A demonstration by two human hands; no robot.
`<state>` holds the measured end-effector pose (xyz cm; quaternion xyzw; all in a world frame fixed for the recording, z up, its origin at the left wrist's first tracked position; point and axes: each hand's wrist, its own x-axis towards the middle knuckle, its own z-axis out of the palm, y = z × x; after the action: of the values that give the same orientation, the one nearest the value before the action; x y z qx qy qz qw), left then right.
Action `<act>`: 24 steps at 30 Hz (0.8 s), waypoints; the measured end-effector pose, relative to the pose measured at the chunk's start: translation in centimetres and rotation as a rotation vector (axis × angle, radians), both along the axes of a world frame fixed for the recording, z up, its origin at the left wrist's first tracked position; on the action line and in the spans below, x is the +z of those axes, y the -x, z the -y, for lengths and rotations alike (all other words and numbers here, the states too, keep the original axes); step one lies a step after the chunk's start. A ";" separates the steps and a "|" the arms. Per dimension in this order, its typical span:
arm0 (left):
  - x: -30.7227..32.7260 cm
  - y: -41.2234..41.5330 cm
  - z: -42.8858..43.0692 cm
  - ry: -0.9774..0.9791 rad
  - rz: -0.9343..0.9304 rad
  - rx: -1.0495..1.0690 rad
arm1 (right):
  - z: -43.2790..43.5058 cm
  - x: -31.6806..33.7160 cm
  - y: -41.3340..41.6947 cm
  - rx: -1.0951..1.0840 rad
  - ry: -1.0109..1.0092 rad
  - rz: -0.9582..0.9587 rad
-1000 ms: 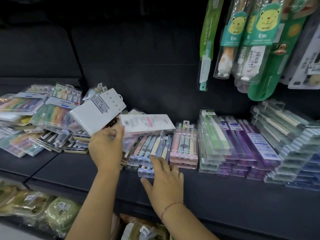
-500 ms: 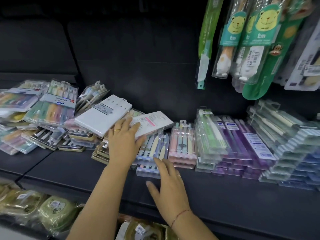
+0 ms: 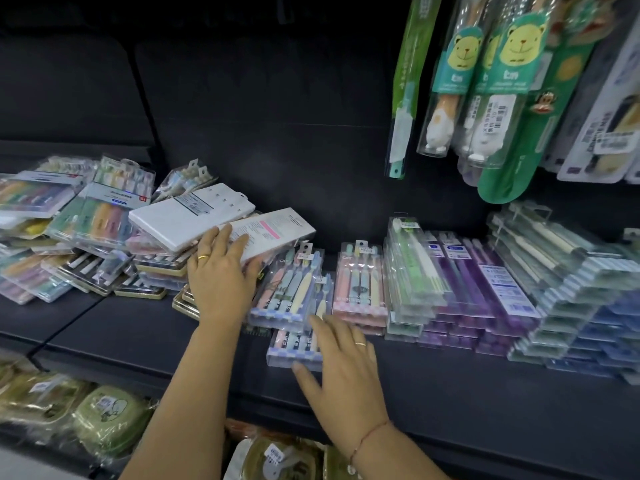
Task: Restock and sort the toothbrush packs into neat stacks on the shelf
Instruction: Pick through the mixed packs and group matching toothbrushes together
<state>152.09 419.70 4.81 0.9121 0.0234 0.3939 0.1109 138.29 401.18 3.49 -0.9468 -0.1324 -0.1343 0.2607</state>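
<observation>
Shelf: black store shelf with a black back panel is carrying toothbrush packs along its whole width.
Left hand: left hand, wearing a gold ring, is lying palm down and released, its fingers stretched flat on the printed white pack.
Printed white pack: printed white pack, marked with a pink stripe, is lying tilted and back side up on the middle pile, against the plain white pack on its left.
Right hand: right hand, wearing a ring and a red thread bracelet, is resting released, fingers straight and spread, on the front end of the lower blue-checked pack.
Blue-checked packs: upper blue-checked pack is lying skewed between the two hands; lower blue-checked pack is sticking out beneath it toward the shelf's front edge.
Pink-checked stack: pink-checked stack is sitting squared just right of the blue-checked packs.
Sorted stacks: green stack, purple stacks and stepped clear-blue stack are lying side by side further right.
Unsorted heap: unsorted heap of mixed packs is lying crosswise at the shelf's left end.
Hanging stock: bear-card toothbrushes and a long green pack are hanging at upper right.
Lower shelf: green wrapped goods are lying below; their type is not legible.
</observation>
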 end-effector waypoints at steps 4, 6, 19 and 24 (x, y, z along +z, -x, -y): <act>0.0 -0.1 -0.6 0.038 0.055 0.013 | -1.9 -0.4 -2.9 0.126 0.032 -0.004; 0.0 -0.2 -0.7 0.051 0.072 0.010 | -2.7 -0.1 -4.2 0.155 0.075 0.010; -0.2 -0.3 -0.7 0.064 0.075 0.004 | -1.5 -2.0 -2.3 -0.014 0.401 0.429; -0.3 -0.2 -0.8 0.073 0.068 -0.006 | -1.7 -1.1 -4.5 -0.083 0.543 0.523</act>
<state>152.30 420.50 4.54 0.8936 0.0315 0.4233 0.1462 142.83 402.88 2.43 -0.9198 -0.1867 -0.3417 -0.0478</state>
